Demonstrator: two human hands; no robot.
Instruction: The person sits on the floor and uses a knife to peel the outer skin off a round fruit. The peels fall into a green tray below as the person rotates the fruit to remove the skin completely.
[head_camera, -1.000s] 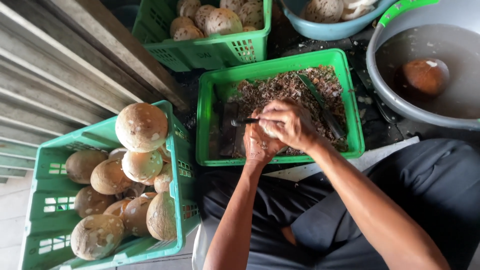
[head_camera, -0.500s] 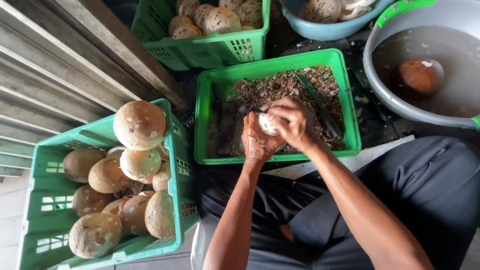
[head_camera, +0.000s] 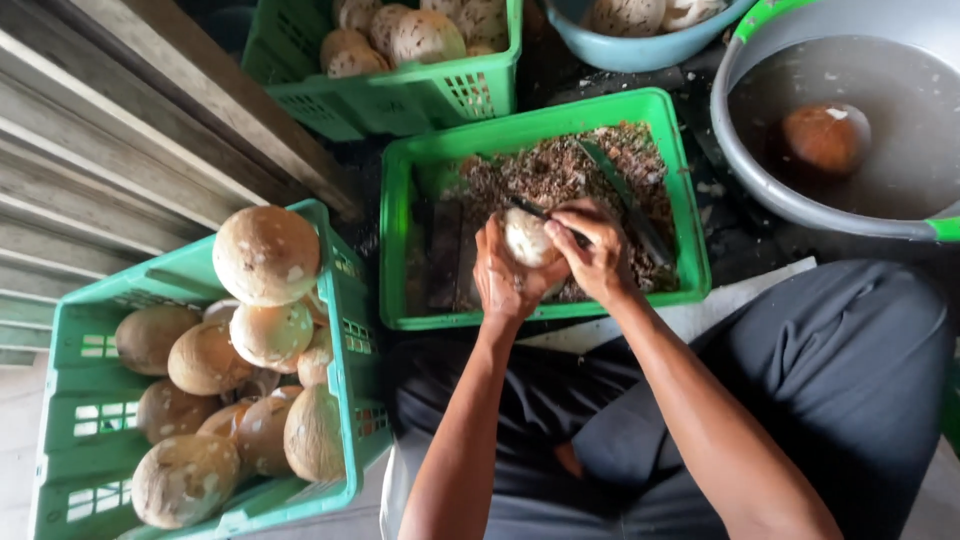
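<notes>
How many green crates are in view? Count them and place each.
3. One crate of brown coconuts lower left, one shavings crate under the hands, one coconut-filled crate at top. Others may lie outside the frame.

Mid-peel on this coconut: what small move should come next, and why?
Probably turn the coconut a little in the left hand and draw the knife in the right hand over the next strip. The side facing up looks pale and already peeled, and the scraps are falling into the green tray below.
</notes>
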